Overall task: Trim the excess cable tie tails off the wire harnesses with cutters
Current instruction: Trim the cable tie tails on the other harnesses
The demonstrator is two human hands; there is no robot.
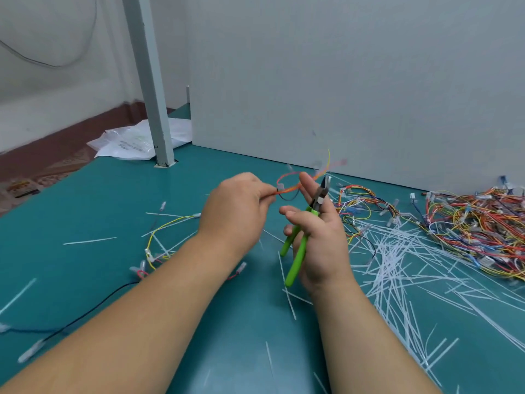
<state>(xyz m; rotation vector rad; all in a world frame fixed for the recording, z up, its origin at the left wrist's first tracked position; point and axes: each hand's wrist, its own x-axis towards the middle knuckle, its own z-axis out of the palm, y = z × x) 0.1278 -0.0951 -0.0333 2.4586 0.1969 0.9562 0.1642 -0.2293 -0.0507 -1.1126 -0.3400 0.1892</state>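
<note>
Two bare forearms point(159, 317) reach in from the bottom edge and meet over the middle of a teal table point(235, 336).

The left hand point(235, 211) is closed, its fingertips pinching one end of a wire harness point(287, 189) held up off the table. The right hand point(321, 245) is wrapped round the green handles of the cutters point(298, 251). Its forefinger is stretched up beside the metal head, and the thumb lies across the front. The cutter head points up and away, just beside the harness; I cannot tell whether it touches the wires.

The harness is a thin bunch of orange, red and yellow wires running right from the left hand's fingertips, past the right forefinger, where it blurs. A small white piece, too blurred to name, sits on it near the left hand, and a black loop hangs below.

Right of the right hand, white cut tails point(397, 268) lie thick and crisscrossed on the table, with single ones scattered further off. Beyond them on the far right is a big pile of harnesses point(471, 231), and a smaller bundle point(355, 200) lies near the cutter head.

Left of the arms lie a loose yellow wire point(167, 223) and a black wire point(85, 314). At the back stand a grey post point(150, 81), a plastic bag point(127, 142) and a pale panel point(355, 81).
</note>
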